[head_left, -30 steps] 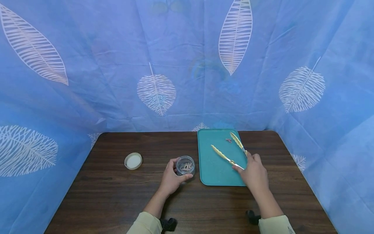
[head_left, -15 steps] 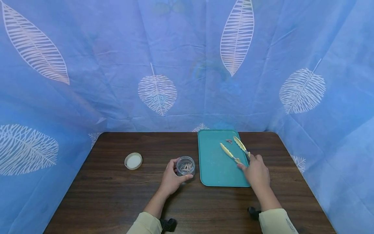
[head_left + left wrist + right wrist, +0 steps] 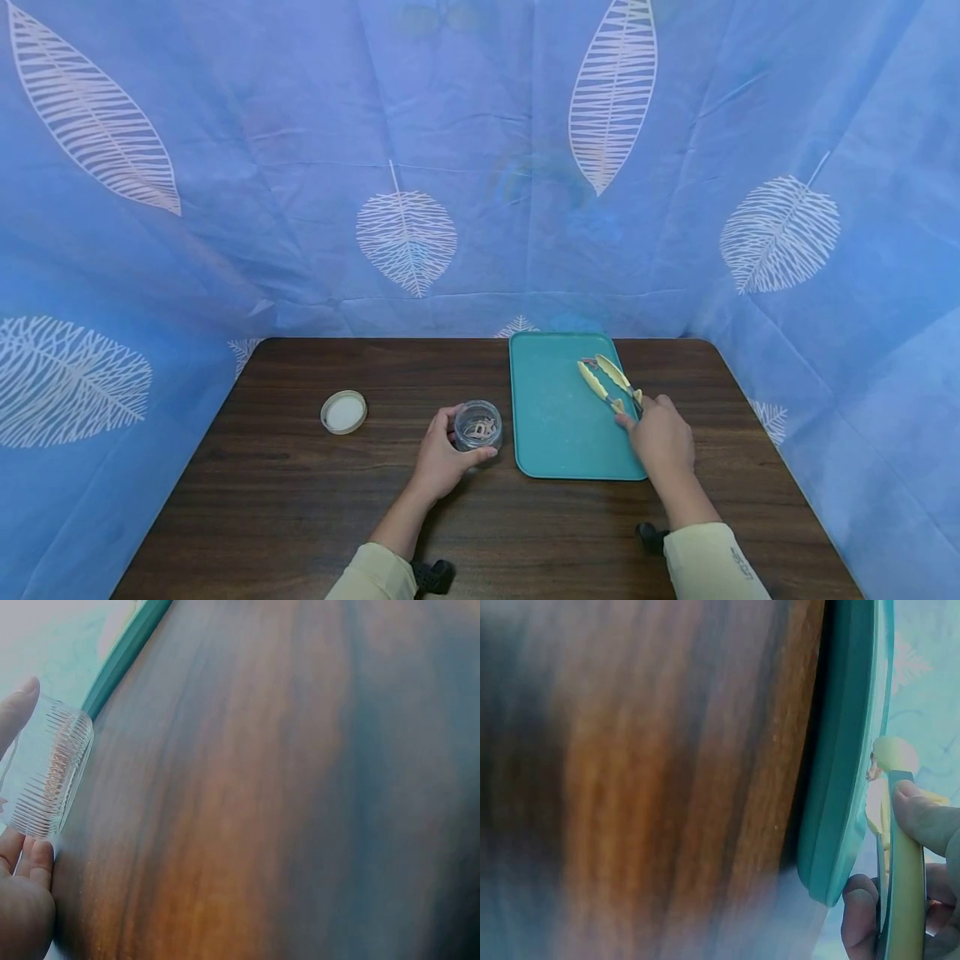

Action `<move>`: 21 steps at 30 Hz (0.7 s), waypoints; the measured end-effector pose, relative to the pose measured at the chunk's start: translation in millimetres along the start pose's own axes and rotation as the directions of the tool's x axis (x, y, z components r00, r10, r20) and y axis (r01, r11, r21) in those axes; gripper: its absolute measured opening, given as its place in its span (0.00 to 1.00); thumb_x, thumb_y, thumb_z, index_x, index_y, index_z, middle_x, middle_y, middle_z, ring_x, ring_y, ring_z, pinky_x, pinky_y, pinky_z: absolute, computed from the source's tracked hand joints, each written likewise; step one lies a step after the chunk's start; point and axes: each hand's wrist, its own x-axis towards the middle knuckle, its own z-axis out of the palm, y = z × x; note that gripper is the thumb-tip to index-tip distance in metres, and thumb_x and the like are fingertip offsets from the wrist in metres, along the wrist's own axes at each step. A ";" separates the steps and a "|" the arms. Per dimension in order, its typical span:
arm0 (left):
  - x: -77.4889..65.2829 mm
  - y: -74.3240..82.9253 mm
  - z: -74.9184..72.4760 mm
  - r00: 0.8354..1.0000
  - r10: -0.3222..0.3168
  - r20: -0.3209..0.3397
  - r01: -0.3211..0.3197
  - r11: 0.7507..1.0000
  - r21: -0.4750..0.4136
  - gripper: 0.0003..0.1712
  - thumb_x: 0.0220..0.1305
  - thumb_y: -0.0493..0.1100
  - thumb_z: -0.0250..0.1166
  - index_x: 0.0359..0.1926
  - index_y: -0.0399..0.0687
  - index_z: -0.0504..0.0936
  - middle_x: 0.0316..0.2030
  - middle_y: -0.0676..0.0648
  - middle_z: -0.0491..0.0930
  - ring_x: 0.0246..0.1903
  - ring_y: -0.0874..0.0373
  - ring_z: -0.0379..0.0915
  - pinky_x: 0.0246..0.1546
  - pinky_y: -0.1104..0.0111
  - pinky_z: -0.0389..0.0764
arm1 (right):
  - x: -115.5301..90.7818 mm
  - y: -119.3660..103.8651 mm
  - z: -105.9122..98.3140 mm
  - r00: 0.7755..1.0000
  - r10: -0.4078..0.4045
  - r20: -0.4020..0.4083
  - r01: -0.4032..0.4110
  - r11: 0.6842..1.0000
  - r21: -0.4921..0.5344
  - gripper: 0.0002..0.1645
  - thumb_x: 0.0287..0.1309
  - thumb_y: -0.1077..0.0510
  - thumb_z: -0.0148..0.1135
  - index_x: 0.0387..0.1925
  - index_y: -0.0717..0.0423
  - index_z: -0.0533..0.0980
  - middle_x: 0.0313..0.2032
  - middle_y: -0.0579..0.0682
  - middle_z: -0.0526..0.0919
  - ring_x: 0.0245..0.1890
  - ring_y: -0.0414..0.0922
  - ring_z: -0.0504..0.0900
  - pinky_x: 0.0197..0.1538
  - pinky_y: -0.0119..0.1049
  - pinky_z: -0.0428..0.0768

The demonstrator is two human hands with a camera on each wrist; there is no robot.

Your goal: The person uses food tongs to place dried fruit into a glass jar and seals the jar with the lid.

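My left hand [image 3: 442, 457] curls round a clear glass jar [image 3: 478, 423], which stands on the table just left of the tray. Several small pale pieces [image 3: 482, 428] lie in the jar; the left wrist view shows the ridged side of the jar [image 3: 56, 772]. My right hand [image 3: 660, 442] grips a pair of tongs [image 3: 617, 405] with cream tips over the green tray [image 3: 555, 450]. The tong tips are partly apart, around or beside a small reddish-brown piece [image 3: 590, 362] at the tray's far end, which they partly hide. In the right wrist view the thumb presses the tongs [image 3: 904, 877].
A round jar lid [image 3: 343, 412] with a white inside lies on the dark wooden table [image 3: 300, 500], left of the jar. Blue cloth [image 3: 480, 167] with leaf prints hangs behind and beside the table.
My right hand has squeezed the tongs narrower, and their tips have come to the small piece at the tray's far end. My left hand and the jar have stayed in place.
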 end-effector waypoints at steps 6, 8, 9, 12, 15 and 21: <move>-0.2 0.2 0.0 1.000 -0.006 -0.001 0.006 1.000 0.005 0.50 0.55 0.53 0.87 0.73 0.47 0.71 0.66 0.42 0.78 0.64 0.48 0.76 0.69 0.49 0.78 | 5.8 4.2 -0.5 1.000 0.008 -0.016 -0.009 1.000 -0.021 0.39 0.74 0.46 0.69 0.70 0.73 0.74 0.52 0.70 0.80 0.46 0.66 0.85 0.44 0.60 0.86; -0.4 0.5 -0.1 1.000 -0.007 -0.001 0.007 1.000 0.005 0.50 0.55 0.53 0.87 0.73 0.46 0.71 0.66 0.42 0.78 0.64 0.48 0.76 0.69 0.49 0.78 | 7.0 6.0 -0.1 0.999 0.004 -0.033 -0.005 1.000 -0.023 0.37 0.73 0.46 0.70 0.69 0.72 0.76 0.51 0.69 0.81 0.44 0.66 0.86 0.43 0.60 0.86; -0.5 0.8 -0.1 1.000 -0.007 -0.002 0.007 1.000 0.005 0.50 0.55 0.53 0.87 0.73 0.46 0.71 0.66 0.42 0.78 0.64 0.48 0.76 0.69 0.49 0.78 | 7.4 6.8 0.1 0.999 0.003 -0.042 -0.004 1.000 -0.023 0.37 0.73 0.47 0.71 0.68 0.71 0.77 0.49 0.68 0.81 0.43 0.65 0.86 0.43 0.60 0.86; -0.6 1.7 -0.2 1.000 -0.006 -0.002 0.006 1.000 0.003 0.50 0.55 0.52 0.87 0.73 0.46 0.71 0.65 0.42 0.78 0.64 0.48 0.76 0.70 0.49 0.78 | 7.8 8.5 0.5 0.998 0.002 -0.069 -0.004 1.000 -0.026 0.35 0.71 0.47 0.72 0.66 0.70 0.79 0.47 0.67 0.82 0.41 0.64 0.86 0.41 0.59 0.86; -0.5 2.1 -0.2 1.000 -0.006 -0.004 0.006 1.000 0.004 0.50 0.55 0.52 0.87 0.73 0.46 0.72 0.65 0.42 0.78 0.64 0.48 0.76 0.70 0.49 0.78 | 7.9 9.2 0.9 0.996 0.001 -0.086 -0.004 0.999 -0.032 0.35 0.70 0.48 0.73 0.66 0.70 0.79 0.47 0.67 0.82 0.41 0.65 0.86 0.40 0.60 0.86; -0.8 1.6 -0.1 1.000 -0.010 -0.002 0.010 1.000 0.002 0.50 0.55 0.52 0.87 0.73 0.46 0.72 0.65 0.41 0.78 0.64 0.47 0.76 0.70 0.48 0.78 | 6.9 9.3 1.6 0.992 -0.016 -0.126 0.012 0.999 -0.033 0.35 0.68 0.49 0.75 0.65 0.70 0.80 0.46 0.66 0.82 0.38 0.64 0.86 0.37 0.59 0.85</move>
